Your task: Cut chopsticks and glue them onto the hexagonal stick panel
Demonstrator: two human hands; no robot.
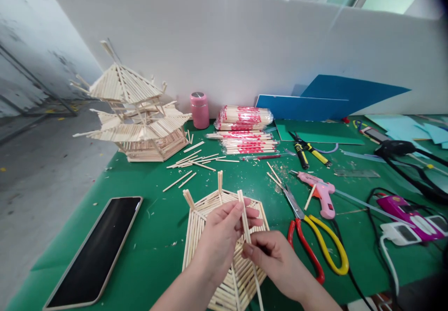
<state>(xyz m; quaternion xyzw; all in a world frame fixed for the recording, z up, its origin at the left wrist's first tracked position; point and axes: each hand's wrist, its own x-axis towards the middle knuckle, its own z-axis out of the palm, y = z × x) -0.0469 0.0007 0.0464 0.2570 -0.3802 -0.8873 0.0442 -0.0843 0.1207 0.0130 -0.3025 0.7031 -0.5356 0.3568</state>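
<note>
Thin wooden chopsticks [246, 224], apparently a pair side by side, are held upright-slanting above a flat polygonal base of wooden sticks [194, 238]. My left hand [220, 231] pinches their upper part between thumb and fingers. Lower down, my right hand [275, 259] grips them between thumb and forefinger, and one stick's end runs on toward the near edge. Two short stick posts stand up from the base's far-left rim. Both hands cover much of the base's middle. To the right lie scissors [301, 222] with red and yellow handles.
A stick pagoda model [140, 129] stands back left, with a phone [96, 252] in front. Behind are loose sticks [196, 161], wrapped chopstick bundles [247, 131] and a pink flask [199, 110]. Rightward lie cutters [308, 150], a pink glue gun [318, 189] and a power strip [413, 217] with cords.
</note>
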